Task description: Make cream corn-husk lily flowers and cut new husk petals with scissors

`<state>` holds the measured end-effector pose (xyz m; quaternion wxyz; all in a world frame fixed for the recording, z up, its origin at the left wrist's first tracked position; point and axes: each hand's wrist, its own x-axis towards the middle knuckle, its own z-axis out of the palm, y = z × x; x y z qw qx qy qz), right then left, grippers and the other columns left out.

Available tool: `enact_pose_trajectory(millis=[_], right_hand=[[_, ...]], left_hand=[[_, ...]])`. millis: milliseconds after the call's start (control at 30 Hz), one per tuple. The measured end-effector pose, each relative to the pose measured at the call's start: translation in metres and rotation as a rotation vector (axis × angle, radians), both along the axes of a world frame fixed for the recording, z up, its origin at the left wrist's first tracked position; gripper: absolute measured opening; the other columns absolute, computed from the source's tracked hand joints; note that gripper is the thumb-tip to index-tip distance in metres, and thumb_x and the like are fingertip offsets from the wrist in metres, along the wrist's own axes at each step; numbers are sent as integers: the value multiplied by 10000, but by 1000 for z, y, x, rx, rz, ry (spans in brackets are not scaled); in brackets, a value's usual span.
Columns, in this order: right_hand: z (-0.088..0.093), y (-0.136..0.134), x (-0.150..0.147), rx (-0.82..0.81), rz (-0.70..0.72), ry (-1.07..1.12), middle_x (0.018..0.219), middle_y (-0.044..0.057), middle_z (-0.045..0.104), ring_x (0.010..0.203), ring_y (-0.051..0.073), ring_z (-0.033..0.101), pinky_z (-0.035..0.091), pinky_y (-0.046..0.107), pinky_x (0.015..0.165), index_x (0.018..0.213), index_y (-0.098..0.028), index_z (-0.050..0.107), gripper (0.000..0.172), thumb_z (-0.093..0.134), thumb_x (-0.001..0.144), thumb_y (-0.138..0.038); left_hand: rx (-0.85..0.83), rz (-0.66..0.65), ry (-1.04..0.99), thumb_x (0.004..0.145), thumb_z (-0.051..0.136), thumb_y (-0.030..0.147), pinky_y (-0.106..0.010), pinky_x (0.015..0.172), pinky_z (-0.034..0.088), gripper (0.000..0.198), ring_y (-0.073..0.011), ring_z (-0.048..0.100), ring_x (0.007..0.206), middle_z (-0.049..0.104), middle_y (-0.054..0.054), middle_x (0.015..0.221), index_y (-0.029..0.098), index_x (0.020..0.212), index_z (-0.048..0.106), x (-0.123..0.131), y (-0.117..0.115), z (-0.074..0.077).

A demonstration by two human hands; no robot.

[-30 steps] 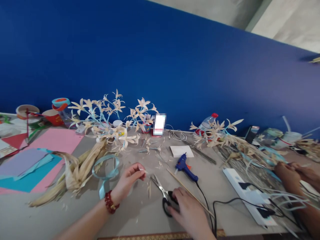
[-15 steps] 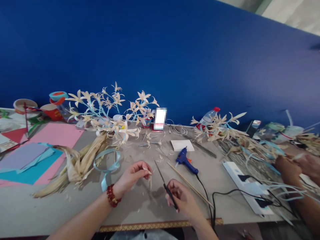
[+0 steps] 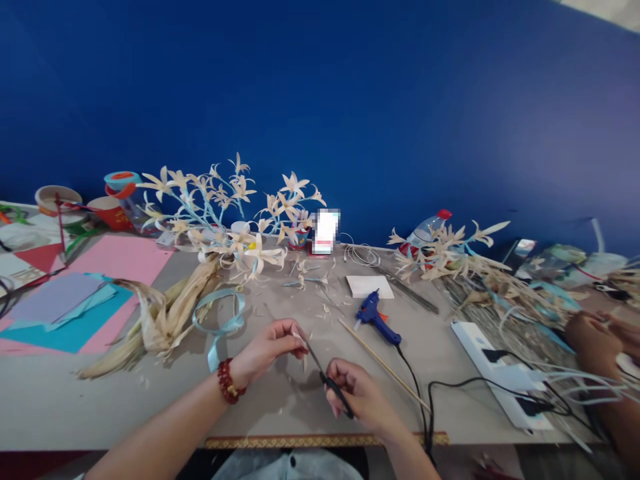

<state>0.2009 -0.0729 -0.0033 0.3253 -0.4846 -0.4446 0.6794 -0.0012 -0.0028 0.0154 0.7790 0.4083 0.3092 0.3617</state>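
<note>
My left hand (image 3: 279, 345), with a red beaded bracelet at the wrist, pinches a small pale strip of corn husk (image 3: 305, 361). My right hand (image 3: 354, 392) is closed round the black handles of a pair of scissors (image 3: 333, 387). Their blades point up and left, with the tips beside the fingers of my left hand; whether they touch the strip I cannot tell. To the left lie a curl of light blue ribbon (image 3: 231, 325) and a bundle of dried corn husks (image 3: 165, 313). A thin wooden stick (image 3: 385, 365) and a blue glue gun (image 3: 377, 317) lie beyond my right hand.
Husk flowers on blue stems (image 3: 215, 207) stand at the back left, more flowers (image 3: 445, 247) at the right. Coloured paper (image 3: 120, 267) lies on the left. A white power strip (image 3: 500, 380) with cables sits right, near another person's hands (image 3: 595, 337).
The scissors have moved left and up, bringing their blades close to my left fingers. My left hand still pinches the strip. The view has shifted slightly.
</note>
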Motion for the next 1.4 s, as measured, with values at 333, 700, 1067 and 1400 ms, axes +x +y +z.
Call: enact_pose_trajectory(millis=[333, 700, 1067, 1400], right_hand=[[-9, 2, 3, 34, 26, -109, 485, -76, 497, 411, 64, 405, 287, 182, 427, 655, -207, 433, 395, 754, 664, -437], [-7, 4, 2, 25, 56, -70, 519, -68, 525, 419, 64, 418, 305, 187, 442, 681, -209, 424, 384, 742, 678, -424], [-8, 5, 3, 77, 65, -129, 475, -81, 466, 423, 72, 385, 258, 193, 433, 663, -212, 420, 394, 736, 704, -444], [-6, 5, 1, 83, 28, -116, 472, -85, 462, 381, 52, 346, 243, 183, 398, 633, -211, 400, 458, 732, 693, -521]], left_hand=[[-4, -14, 7, 697, 754, 285, -248, 655, 468, 181, -131, 596, 655, 675, -48, 751, 137, 723, 652, -1, 1, -2], [29, -1, 30, 704, 745, 269, -236, 644, 467, 153, -131, 593, 653, 659, -34, 708, 138, 715, 667, -1, 3, -1], [25, 5, 42, 691, 755, 282, -246, 658, 464, 167, -135, 599, 669, 670, -37, 725, 139, 710, 671, -1, 3, -3], [37, -1, 39, 711, 746, 284, -240, 663, 456, 167, -128, 589, 667, 669, -41, 744, 139, 710, 663, -2, 3, -2]])
